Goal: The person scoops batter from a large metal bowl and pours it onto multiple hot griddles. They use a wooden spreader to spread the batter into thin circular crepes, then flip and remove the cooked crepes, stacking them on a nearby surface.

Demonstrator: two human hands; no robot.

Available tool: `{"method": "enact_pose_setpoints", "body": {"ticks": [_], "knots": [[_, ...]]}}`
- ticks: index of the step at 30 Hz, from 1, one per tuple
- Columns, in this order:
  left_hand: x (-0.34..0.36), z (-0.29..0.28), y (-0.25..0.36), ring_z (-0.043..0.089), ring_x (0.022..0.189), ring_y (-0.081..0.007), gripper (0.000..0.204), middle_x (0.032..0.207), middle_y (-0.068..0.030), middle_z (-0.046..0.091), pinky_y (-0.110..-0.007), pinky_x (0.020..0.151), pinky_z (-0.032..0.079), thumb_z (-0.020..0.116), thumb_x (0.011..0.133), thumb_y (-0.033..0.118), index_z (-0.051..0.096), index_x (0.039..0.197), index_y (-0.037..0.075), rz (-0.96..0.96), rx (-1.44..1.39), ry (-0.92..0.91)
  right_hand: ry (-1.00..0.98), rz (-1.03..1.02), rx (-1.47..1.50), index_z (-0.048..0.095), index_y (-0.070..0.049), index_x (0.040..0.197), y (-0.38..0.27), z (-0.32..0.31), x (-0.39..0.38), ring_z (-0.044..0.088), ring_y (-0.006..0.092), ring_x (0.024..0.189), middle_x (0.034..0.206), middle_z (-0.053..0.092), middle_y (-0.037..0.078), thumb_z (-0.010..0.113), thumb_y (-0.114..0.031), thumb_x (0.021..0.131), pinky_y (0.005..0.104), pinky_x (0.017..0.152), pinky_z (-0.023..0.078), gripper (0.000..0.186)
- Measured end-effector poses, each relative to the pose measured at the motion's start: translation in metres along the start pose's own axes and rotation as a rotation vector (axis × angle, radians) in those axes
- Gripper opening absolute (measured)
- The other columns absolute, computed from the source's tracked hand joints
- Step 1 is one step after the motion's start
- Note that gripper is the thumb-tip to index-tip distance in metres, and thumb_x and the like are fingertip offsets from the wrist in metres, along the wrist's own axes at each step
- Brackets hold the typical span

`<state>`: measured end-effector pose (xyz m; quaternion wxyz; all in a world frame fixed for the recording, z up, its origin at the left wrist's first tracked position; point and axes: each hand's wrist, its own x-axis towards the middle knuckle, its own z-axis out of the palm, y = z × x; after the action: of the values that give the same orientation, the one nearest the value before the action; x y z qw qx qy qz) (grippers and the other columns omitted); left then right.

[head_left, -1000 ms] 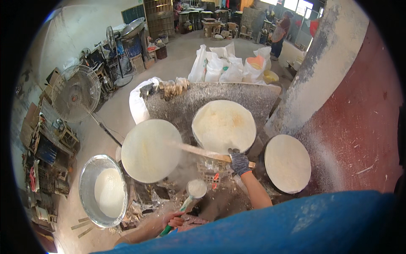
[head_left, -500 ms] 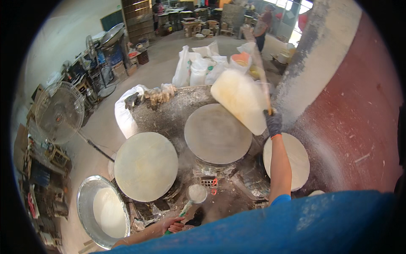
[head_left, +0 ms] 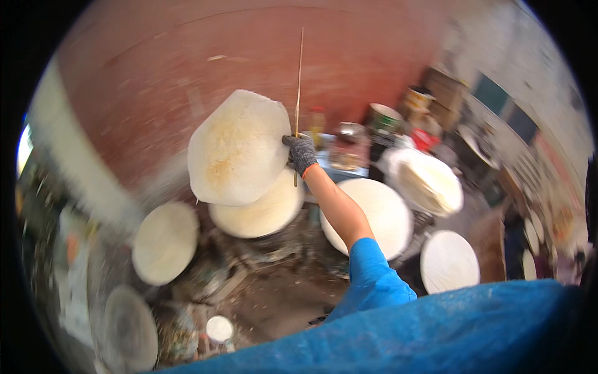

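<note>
Head view: your gloved right hand (head_left: 301, 153) is gripping closed around the upright thin stick (head_left: 299, 87), the round sheet (head_left: 238, 149) hanging to its left.

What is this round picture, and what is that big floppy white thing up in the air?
The picture comes from a small camera worn on a person's head, looking down. Its lens bends everything into a circle. The arm in the blue sleeve is that person's own. Their right hand in a grey knitted glove grips a long thin wooden stick, and a big thin round whitish sheet hangs beside it, lifted up. Below are round flat pale discs set about a dark, messy work area. The picture is blurry, and the left hand is not in view.
</note>
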<state>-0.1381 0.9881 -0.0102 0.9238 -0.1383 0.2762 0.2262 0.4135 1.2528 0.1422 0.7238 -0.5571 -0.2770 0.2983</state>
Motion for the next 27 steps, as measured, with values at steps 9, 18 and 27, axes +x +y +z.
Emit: {"method": "enact_pose_setpoints", "body": {"ticks": [9,18,27], "knots": [[0.174,0.143,-0.122,0.036,0.041,-0.0079,0.020,0.053,0.0008,0.036,-0.022,0.033,0.030,0.039,0.098,0.030,0.051,0.111,0.020,-0.295,0.189,0.050,0.671,-0.168,0.029,0.056,-0.012,0.074,-0.146,-0.544,-0.053,0.041,0.0118,0.037,0.053,0.047,-0.002,0.069,-0.020,0.077,0.0265,0.035,0.034,0.016],[0.209,0.166,-0.186,0.036,0.040,-0.0079,0.021,0.054,0.0005,0.038,-0.023,0.033,0.030,0.039,0.099,0.030,0.051,0.112,0.021,-0.311,0.212,0.063,1.375,0.064,0.298,0.061,-0.003,0.083,0.035,-0.792,-0.072,0.046,0.0204,0.045,0.062,0.057,0.009,0.064,-0.007,0.077,0.0400,0.041,0.036,0.008],[0.179,0.149,-0.184,0.036,0.040,-0.0079,0.021,0.054,0.0002,0.039,-0.023,0.033,0.030,0.039,0.099,0.031,0.052,0.113,0.021,-0.169,0.152,0.068,1.575,0.285,-0.858,0.063,0.000,0.081,0.015,-0.775,-0.101,0.062,0.0321,0.062,0.067,0.063,0.017,0.062,-0.030,0.076,0.0446,0.057,0.046,0.030]]}}
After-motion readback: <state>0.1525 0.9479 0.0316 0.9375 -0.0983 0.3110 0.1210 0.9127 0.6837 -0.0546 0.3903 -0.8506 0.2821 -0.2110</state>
